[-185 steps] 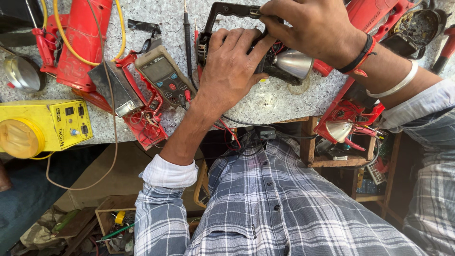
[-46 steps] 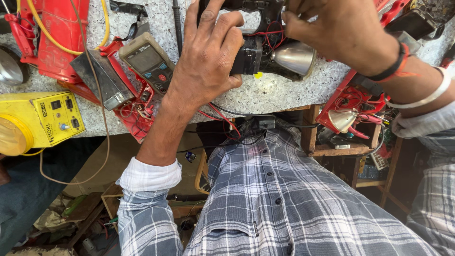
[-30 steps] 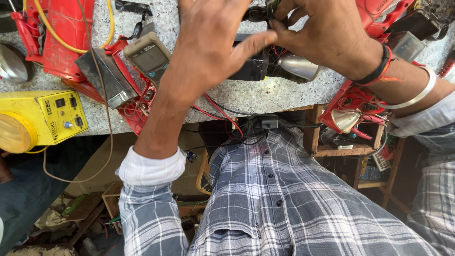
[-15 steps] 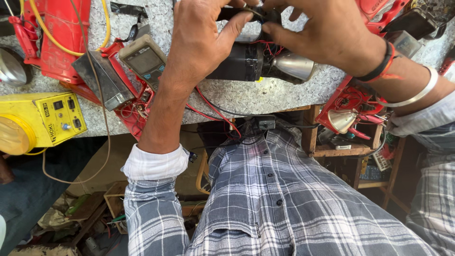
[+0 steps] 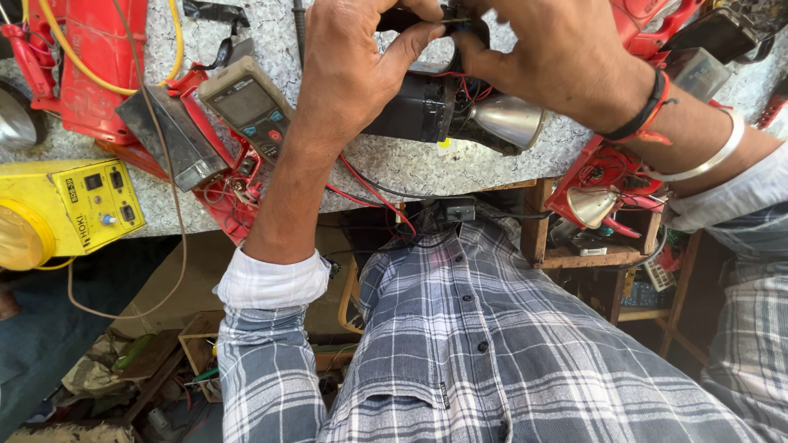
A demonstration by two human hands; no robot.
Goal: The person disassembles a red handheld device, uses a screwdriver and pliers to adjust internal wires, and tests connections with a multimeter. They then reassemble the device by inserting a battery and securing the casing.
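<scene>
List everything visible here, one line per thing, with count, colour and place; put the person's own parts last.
black device with silver reflector cone: one, black and silver, on the bench under both hands
small dark part: one, pinched between both hands at the top edge
multimeter: one, grey-brown, left of the left forearm
red housings: several, red, across the bench and lower right
yellow box lamp: one, yellow, far left
grey metal block: one, beside the multimeter
speckled stone bench: one, grey
left hand: one, gripping the small part
right hand: one, black band and silver bangle at the wrist
</scene>
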